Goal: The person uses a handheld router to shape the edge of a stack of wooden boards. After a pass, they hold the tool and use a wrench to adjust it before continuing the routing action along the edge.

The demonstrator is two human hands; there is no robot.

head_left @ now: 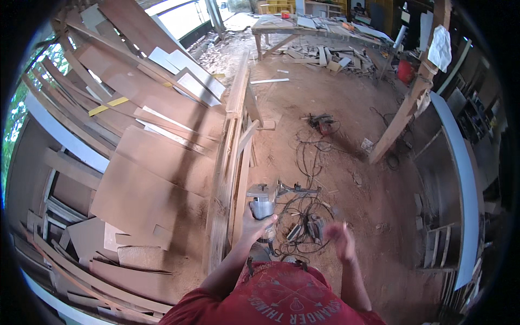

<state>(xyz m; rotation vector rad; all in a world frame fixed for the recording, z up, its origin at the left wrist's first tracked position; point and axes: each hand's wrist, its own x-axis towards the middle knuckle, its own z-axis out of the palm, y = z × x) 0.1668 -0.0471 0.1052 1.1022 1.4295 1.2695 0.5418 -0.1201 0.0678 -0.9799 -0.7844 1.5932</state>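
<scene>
My left hand (254,225) is wrapped round the silver body of a router (263,207), held in front of my waist. Its flat base plate faces up, and a metal guide arm (297,189) seems to stick out to its right. To the right of the router, my right hand (338,238) is raised apart from it, its fingers smeared by motion. Beneath both hands, on the dusty ground, lie tangled black cables (306,208) and a dark power tool (313,227).
A long wooden beam stand (223,189) runs along my left side, with leaning boards (146,184) beyond. Farther ahead a red and black power tool (324,125) lies on the ground. A wooden post (402,122) slants at right. A cluttered workbench (271,24) stands at the back.
</scene>
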